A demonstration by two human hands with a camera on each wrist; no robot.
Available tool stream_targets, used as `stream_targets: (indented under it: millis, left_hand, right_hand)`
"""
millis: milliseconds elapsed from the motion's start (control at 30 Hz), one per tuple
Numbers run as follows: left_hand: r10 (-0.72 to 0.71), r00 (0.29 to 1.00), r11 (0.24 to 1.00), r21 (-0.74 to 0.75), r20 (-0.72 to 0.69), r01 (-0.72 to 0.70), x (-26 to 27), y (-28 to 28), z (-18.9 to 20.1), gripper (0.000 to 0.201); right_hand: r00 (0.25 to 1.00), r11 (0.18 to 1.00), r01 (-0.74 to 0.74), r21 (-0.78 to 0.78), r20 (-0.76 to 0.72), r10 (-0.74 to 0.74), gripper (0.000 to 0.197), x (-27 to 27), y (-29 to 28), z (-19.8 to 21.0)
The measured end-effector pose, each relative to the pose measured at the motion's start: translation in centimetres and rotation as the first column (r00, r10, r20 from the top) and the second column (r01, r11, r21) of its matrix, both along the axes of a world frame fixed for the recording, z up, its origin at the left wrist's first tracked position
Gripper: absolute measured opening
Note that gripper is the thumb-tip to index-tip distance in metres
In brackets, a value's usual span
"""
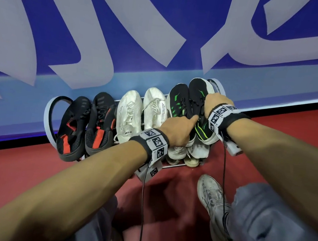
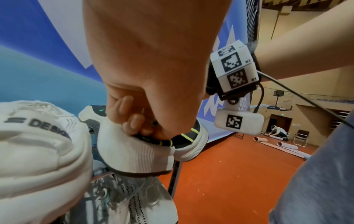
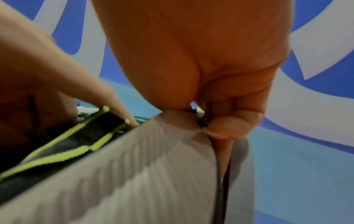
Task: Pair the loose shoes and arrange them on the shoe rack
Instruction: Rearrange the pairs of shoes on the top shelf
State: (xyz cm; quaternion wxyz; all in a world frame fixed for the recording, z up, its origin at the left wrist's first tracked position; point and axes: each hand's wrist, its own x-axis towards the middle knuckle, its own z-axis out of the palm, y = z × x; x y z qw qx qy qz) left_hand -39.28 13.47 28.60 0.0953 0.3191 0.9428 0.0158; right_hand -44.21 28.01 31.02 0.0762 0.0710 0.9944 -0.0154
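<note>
A low shoe rack stands against the blue wall. Its top row holds a black-and-red pair, a white pair and a black-and-green pair. My left hand curls its fingers into the heel collar of the left black-and-green shoe. My right hand grips the side of the right black-and-green shoe at its white sole. Both shoes lie side by side at the rack's right end.
More white shoes sit on the lower tier under my hands. A grey-white sneaker is on the red floor by my right leg. Cables hang from both wrist cameras. Far off, a person and rolled mats are on the floor.
</note>
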Motion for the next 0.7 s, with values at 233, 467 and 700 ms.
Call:
stream_targets:
  millis: [233, 467, 700]
  left_hand:
    - [0.108, 0.994, 0.994, 0.018, 0.019, -0.109, -0.3, 0.5, -0.8, 0.082]
    - [0.181, 0.979, 0.979, 0.082, 0.093, -0.189, -0.6, 0.5, -1.1, 0.066]
    - [0.57, 0.776, 0.755, 0.2, 0.269, -0.624, -1.4, -1.1, 0.4, 0.043]
  right_hand:
    - [0.999, 0.992, 0.033, -0.122, -0.026, -0.036, 0.005, -0.3, 0.7, -0.1]
    - [1.0, 1.0, -0.008, -0.028, 0.025, 0.009, 0.02, -0.8, 0.9, -0.3]
    - [0.999, 0.999, -0.038, -0.03, -0.011, 0.038, 0.016, -0.8, 1.0, -0.7]
